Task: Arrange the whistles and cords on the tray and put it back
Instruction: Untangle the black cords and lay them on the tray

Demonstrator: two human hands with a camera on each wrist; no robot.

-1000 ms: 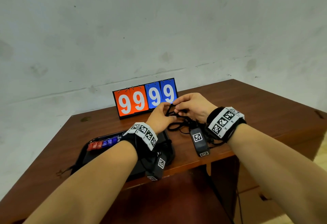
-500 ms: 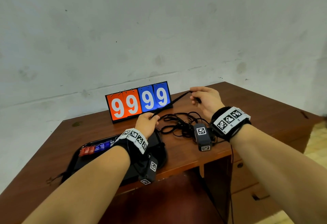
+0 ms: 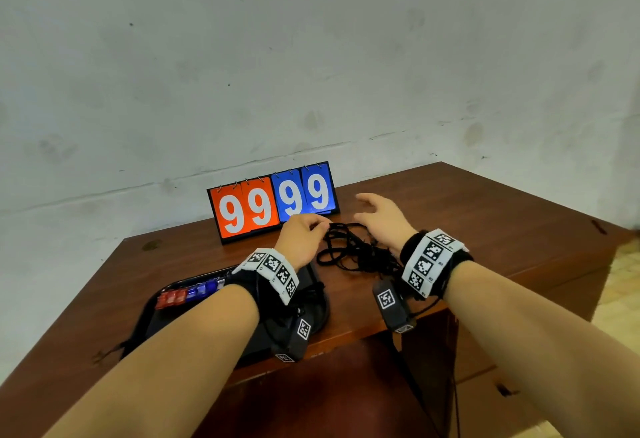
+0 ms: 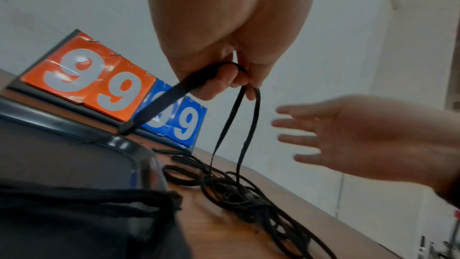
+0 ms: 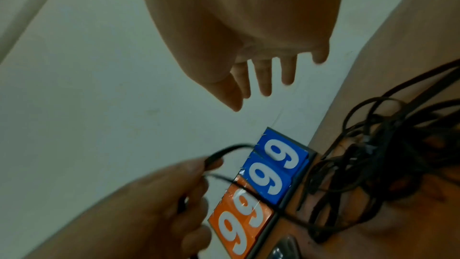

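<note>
A tangle of black cords [image 3: 356, 252] lies on the wooden table between my hands. My left hand [image 3: 304, 233] pinches a loop of one black cord [image 4: 232, 125] just above the pile, its strands hanging down into the tangle [image 4: 239, 194]. My right hand [image 3: 379, 216] hovers to the right of the pile with straight spread fingers [image 5: 263, 78], holding nothing. The black tray [image 3: 166, 320] sits at the left under my left forearm, with a row of red and blue whistles [image 3: 188, 294] along its far side.
An orange and blue flip scoreboard [image 3: 272, 203] reading 99 99 stands at the back of the table [image 3: 502, 226], just behind the cords. A plastered wall rises behind. The table's front edge runs below my wrists; bare wood lies to the right.
The right hand has let go of the cord it was stretching taut and has opened. The left hand still pinches the cord, which now hangs slack into the pile.
</note>
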